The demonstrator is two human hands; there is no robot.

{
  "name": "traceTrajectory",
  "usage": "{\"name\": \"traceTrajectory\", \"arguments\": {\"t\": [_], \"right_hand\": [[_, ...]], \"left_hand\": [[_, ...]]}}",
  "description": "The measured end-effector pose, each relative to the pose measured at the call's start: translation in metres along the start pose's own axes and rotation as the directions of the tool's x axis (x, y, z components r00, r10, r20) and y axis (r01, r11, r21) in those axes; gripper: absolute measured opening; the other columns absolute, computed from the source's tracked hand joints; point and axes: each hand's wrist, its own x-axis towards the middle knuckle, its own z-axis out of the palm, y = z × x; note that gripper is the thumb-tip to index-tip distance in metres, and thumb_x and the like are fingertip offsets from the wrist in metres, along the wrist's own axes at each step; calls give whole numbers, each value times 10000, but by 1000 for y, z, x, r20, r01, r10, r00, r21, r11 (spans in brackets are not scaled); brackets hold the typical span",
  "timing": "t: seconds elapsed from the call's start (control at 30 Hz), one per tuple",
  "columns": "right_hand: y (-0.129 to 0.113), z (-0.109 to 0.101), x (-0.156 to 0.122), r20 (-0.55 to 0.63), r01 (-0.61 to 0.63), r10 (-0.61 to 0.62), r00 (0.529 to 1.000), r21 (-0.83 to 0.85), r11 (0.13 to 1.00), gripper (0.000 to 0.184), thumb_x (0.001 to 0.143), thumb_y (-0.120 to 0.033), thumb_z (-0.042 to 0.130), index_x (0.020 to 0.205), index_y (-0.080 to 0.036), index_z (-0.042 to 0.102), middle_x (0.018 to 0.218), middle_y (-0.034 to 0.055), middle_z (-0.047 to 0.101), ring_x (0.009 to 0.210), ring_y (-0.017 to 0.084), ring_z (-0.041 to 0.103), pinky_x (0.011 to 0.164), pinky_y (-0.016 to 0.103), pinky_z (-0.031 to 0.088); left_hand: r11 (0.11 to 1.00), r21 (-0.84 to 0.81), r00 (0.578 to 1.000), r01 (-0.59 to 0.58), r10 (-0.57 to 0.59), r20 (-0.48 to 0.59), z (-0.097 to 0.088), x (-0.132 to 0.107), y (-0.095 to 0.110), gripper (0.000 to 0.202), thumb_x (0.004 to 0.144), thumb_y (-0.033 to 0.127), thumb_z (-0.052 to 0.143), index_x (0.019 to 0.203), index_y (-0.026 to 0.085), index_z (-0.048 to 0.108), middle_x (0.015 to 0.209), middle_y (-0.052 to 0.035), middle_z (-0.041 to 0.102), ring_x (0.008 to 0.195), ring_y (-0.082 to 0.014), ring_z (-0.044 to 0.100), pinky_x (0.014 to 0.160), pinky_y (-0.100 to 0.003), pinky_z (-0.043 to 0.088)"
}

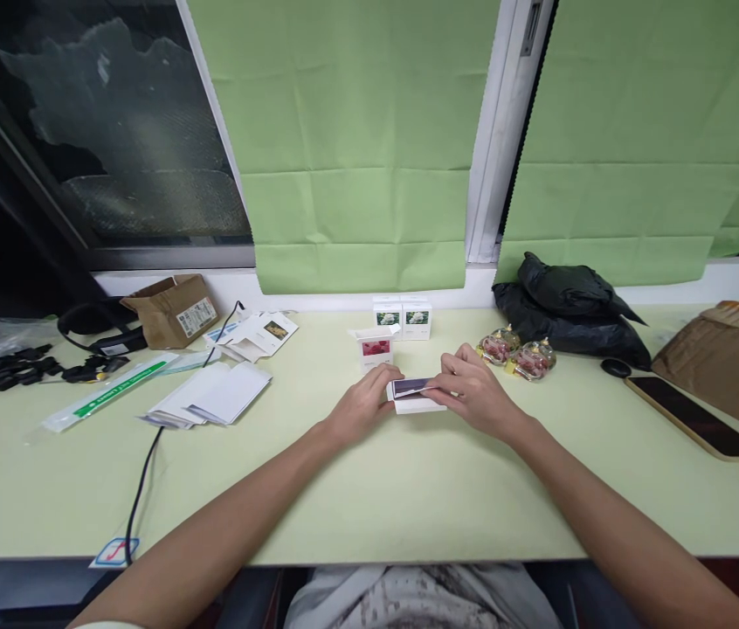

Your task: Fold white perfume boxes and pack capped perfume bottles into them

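Note:
Both hands meet over a small white carton (417,395) with a dark purple panel, lying flat on the pale green table (369,498). My left hand (362,404) grips its left end with curled fingers. My right hand (473,390) pinches its right end and top flap. Just behind stands an open white box with a red picture (375,348). Two shut white boxes (402,317) stand side by side at the wall.
Flat white cartons (212,397) and more printed ones (252,335) lie at the left, crossed by a black cable (147,463). Two round glass bottles (519,352) sit right of the hands, a black bag (566,306) behind them, a phone (695,416) and brown parcel (729,358) farther right.

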Motion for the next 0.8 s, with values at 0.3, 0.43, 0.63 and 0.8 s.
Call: {"name": "traceTrajectory", "arguments": {"t": [0.3,0.43,0.63,0.8], "right_hand": [[-6,-5,1,106,-19,17,994,19,1000,233,1015,-352,651,865,-233,785,979,83,566,942,245,434,861,415,414],[-6,-4,1,104,-22,16,994,55,998,289,1019,-378,641,813,-230,781,985,91,559,964,254,437,847,417,436],[-7,-3,1,80,-19,12,997,96,995,290,1016,-396,641,822,-242,792,991,89,551,975,258,438,863,433,455],[-10,-4,1,39,-2,-2,999,116,993,306,1038,-356,598,816,-234,770,969,86,539,963,255,437,850,425,449]], "left_hand": [[994,103,999,-32,34,-21,3,-2,-2,319,981,140,571,1278,242,511,1270,-92,636,1202,-247,640,875,-366,582],[996,90,999,-22,25,-29,3,-1,-1,331,968,120,565,1273,240,516,1245,-86,640,1170,-241,648,857,-357,581],[999,51,999,-8,10,-36,5,-2,-1,379,938,82,563,1280,242,523,1257,-87,636,1188,-241,641,904,-373,581],[999,42,999,-9,11,-44,5,-2,0,383,947,82,561,1292,243,513,1279,-91,631,1215,-240,628,907,-368,580]]}}
